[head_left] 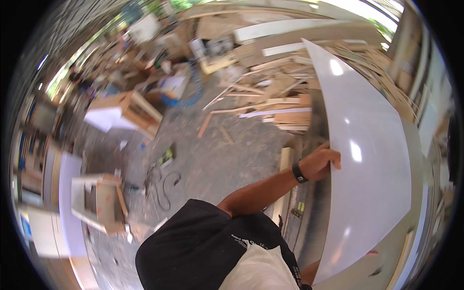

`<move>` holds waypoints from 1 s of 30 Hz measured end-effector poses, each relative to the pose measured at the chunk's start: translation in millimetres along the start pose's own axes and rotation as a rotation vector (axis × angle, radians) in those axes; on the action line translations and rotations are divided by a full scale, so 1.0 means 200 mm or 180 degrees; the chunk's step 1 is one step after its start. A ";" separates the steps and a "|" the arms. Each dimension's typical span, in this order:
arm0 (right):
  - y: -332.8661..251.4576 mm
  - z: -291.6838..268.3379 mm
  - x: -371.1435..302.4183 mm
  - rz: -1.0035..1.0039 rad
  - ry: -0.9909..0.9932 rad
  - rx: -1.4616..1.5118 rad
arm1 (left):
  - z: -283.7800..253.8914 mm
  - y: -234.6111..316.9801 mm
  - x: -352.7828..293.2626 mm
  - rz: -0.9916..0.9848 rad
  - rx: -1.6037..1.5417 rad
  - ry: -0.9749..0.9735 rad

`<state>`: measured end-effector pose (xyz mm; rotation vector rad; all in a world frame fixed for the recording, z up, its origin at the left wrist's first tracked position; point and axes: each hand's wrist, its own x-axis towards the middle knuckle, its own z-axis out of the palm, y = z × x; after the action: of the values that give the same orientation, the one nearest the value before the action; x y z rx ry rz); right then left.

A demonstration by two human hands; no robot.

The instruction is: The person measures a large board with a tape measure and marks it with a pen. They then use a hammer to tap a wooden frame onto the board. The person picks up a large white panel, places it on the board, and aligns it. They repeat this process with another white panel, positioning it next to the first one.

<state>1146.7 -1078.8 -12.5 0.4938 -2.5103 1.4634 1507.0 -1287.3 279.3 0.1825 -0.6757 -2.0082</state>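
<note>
A large glossy white sheet (372,159), reflecting bright spots of light, stands tilted on my right side. My left hand (323,162), with a dark band at the wrist, reaches across my body. Its fingers are closed round the sheet's left edge, about midway along. Low down, my right forearm (310,273) passes behind the sheet. Of my right hand (372,253) only fingertips show past the lower edge, bearing the sheet from behind; the rest is hidden by it.
Beyond the sheet lies a pile of wood offcuts (285,104). A wooden box frame (137,113) and another cabinet-like frame (99,203) stand to the left. A green power tool (166,157) and a dark cable (162,188) lie on the concrete floor (203,164). A long beam (285,179) runs beside me.
</note>
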 end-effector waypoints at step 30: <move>-2.77 0.54 -2.12 0.0840 -0.4009 0.4473 | 0.08 1.91 -2.64 0.2688 0.0589 0.1979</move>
<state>1749.2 -1347.3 241.3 1.6926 -1.3798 3.7296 2063.2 -978.5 418.5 0.5105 -0.4211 -0.9958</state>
